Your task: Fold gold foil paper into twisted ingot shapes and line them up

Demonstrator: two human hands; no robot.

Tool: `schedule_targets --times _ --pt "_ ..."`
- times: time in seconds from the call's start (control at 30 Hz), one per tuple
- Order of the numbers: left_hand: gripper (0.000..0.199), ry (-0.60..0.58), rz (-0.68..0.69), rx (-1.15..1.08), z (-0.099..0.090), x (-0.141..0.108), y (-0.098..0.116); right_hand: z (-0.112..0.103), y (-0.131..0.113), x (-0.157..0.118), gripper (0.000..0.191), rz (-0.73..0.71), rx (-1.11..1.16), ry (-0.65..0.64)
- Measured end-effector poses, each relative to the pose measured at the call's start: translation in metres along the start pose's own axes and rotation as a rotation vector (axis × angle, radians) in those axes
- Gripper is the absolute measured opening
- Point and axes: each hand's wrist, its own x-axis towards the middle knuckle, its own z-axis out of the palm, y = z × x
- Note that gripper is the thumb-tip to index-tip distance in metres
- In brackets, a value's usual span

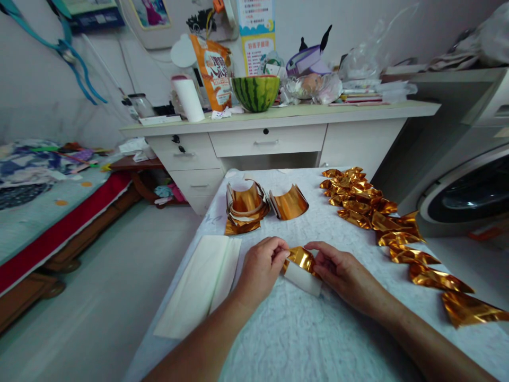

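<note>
Between my two hands is a sheet of gold foil paper, curled up, with its white side or a white strip showing along the near edge. My left hand pinches the foil's left end between thumb and fingers. On the right end, the thumb and fingers of my right hand are closed. Beyond my hands lie a curled stack of gold foil sheets and a single curved foil sheet. White paper sheets lie left of my left hand.
Several folded gold foil pieces run down the table's right side. The cloth-covered table faces a white desk carrying a watermelon half and an orange pouch. A washing machine stands right, a bed left.
</note>
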Motion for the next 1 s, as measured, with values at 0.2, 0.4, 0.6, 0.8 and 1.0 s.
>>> schedule_targets --times 0.2,0.4,0.6,0.8,1.0 --pt "0.004 -0.009 0.005 0.045 0.002 0.002 0.001 -0.001 0.001 0.0 0.032 -0.012 0.014 0.005" --pt "0.01 -0.029 0.053 0.14 0.004 0.006 0.002 0.001 0.002 0.0 0.02 0.019 -0.024 0.024" --pt "0.017 -0.12 0.121 0.275 0.01 0.005 -0.009 0.007 0.0 0.003 0.012 -0.008 -0.348 0.049" --pt "0.01 -0.127 0.169 0.442 0.011 0.004 -0.012 0.009 0.0 0.003 0.018 -0.046 -0.449 0.041" --pt "0.016 -0.112 0.205 0.405 0.012 0.004 -0.012 0.008 0.004 0.003 0.017 -0.068 -0.404 0.045"
